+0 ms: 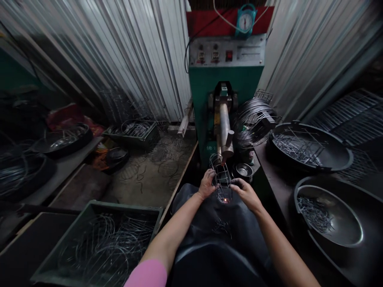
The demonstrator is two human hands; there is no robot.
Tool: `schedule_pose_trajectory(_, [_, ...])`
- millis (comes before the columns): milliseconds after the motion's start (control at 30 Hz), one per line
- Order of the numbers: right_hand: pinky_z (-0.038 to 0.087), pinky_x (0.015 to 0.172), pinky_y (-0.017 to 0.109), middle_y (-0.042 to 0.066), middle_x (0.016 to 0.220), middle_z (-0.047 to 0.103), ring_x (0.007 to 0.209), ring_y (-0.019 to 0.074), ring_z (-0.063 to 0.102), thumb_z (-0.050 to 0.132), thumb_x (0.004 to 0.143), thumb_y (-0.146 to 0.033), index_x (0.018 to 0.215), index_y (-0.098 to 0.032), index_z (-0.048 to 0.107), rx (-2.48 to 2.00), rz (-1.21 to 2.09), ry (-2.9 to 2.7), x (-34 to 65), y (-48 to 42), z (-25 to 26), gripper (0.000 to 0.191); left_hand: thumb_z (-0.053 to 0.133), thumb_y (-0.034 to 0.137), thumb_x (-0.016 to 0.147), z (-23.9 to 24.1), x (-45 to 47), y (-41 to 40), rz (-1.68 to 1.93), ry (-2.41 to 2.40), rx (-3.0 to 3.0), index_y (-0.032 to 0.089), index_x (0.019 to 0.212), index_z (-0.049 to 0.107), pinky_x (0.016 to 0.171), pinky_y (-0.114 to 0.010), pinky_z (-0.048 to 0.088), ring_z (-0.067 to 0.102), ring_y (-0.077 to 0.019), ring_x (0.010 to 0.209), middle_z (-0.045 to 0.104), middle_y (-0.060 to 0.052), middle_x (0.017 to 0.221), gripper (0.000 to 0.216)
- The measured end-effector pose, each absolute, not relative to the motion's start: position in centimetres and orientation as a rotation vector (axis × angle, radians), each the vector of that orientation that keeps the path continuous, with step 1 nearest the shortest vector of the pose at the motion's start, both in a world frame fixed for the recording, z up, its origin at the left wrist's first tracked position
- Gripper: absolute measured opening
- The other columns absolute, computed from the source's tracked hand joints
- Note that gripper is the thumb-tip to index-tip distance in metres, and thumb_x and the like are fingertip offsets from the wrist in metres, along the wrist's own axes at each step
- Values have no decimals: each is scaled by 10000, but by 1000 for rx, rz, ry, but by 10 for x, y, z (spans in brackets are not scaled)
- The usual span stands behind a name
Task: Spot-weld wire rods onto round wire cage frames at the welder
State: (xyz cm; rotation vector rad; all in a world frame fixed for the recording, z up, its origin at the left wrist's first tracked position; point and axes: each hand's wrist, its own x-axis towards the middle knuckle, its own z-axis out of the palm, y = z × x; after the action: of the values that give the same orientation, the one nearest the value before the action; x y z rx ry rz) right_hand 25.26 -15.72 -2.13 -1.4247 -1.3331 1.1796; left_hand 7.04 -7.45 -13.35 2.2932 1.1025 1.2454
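- My left grip (207,184) pinches the wire cage (223,174) on its left side
- My right grip (244,193) pinches its right side
- The cage is above my apron (206,259), far end near the metal arm (225,124)
- By the bench's (271,181) left edge sits a dark pan (336,153)

Green machine (200,107), centre of frame: pale character 佛 (208,148) stood low on the front, its neighbour unclear. Control panel (223,54), upper centre: red labels (200,62) were too small for me to read. Teal dial (245,20), top: markings were illegible.
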Motion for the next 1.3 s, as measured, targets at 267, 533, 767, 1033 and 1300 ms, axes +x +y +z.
schedule_pose_trajectory(267, [407, 647, 267, -2, 707, 555, 686, 151, 493, 586, 722, -422, 754, -190, 571, -1426, 1169, -1316, 249, -158, -11, 235, 736, 365, 617, -115, 68, -87, 1240, 1166, 2197, 172, 1043, 523, 967, -465, 406, 494, -263, 1087, 552, -100, 1055, 513])
schedule_pose_trajectory(533, [397, 588, 265, -12, 650, 546, 609, 136, 477, 592, 698, -469, 747, -186, 564, -1396, 1182, -1305, 243, -123, -4, 288, 792, 269, 540, -109, 73, -77, 1162, 1222, 2013, 175, 1048, 522, 884, -413, 454, 515, -243, 1025, 564, -77, 1032, 583])
schedule_pose_trajectory(767, [429, 662, 276, 15, 784, 618, 714, 160, 544, 648, 673, -484, 858, -193, 613, -1401, 1221, -1268, 252, -142, -15, 347, 806, 267, 517, -109, 79, -76, 1133, 1219, 1925, 165, 1006, 544, 879, -410, 452, 544, -236, 974, 581, -75, 1002, 565])
schedule_pose_trajectory(1033, [444, 659, 284, 8, 714, 593, 685, 160, 533, 614, 693, -455, 782, -186, 593, -1399, 1137, -1282, 251, -137, -20, 284, 787, 218, 526, -106, 81, -65, 1127, 1155, 1729, 165, 1062, 531, 813, -371, 498, 562, -203, 955, 560, -76, 1048, 596])
schedule_pose_trajectory(1300, [455, 658, 285, 25, 795, 632, 712, 163, 556, 641, 675, -449, 856, -184, 623, -1390, 1212, -1242, 253, -135, -18, 322, 817, 236, 479, -98, 74, -56, 1065, 1231, 1790, 157, 1050, 548, 900, -410, 437, 549, -227, 988, 582, -73, 1032, 637])
